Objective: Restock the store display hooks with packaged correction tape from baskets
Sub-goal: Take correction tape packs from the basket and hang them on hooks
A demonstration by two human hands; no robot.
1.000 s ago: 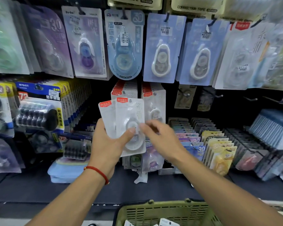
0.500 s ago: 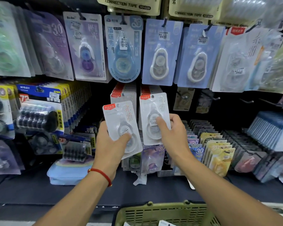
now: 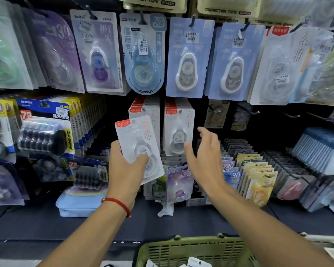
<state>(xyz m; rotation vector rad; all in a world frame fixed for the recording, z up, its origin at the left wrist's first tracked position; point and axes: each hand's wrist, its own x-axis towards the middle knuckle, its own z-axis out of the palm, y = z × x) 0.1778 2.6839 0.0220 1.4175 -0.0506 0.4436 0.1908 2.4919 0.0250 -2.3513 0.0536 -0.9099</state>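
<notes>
A dark store display wall (image 3: 268, 116) crowded with hanging blister packs fills the scene as a person restocks correction tape. Two neighbouring middle hooks already carry thick rows of white, red-tabbed correction tape packs, the left row (image 3: 147, 110) and the right row (image 3: 178, 130) hanging side by side and looking close to full, while several bare black hooks (image 3: 254, 112) to their right suggest there is room left to fill. Low in the foreground, an olive-green slotted plastic basket (image 3: 191, 249) sits in front of the shelf, with the corners of a few white packs (image 3: 197, 262) showing inside, so the job appears to be partway through, with stock left to hang. The left hand (image 3: 123, 170), wearing a red cord bracelet (image 3: 118, 204) at the wrist, grips one clear-and-white correction tape pack (image 3: 138, 143), thumb across its lower face, tilted just in front of the left row and not yet on a hook. The right hand (image 3: 204, 157) is spread, fingers loose, holding nothing, just beside the right row.
</notes>
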